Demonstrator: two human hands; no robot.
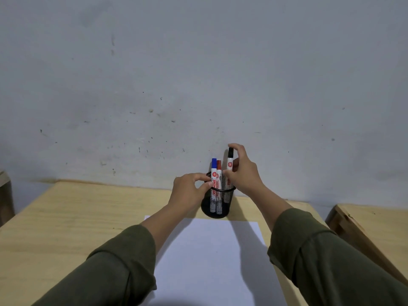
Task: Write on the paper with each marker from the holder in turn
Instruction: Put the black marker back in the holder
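Black mesh holder (217, 200); white markers capped blue (213, 171), red (218, 173), black (230, 161); plain white paper (209, 257); pale wood-grain tabletop (66, 217); olive sleeves (114, 268); scuffed grey wall (198, 74).

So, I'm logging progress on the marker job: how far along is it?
Barely started. Done: nothing; the paper looks blank. In hand: the right hand grips the black marker, raised above the others, while the left hand steadies the mesh holder. Left: writing with it, then the blue marker and red marker, both in the holder.
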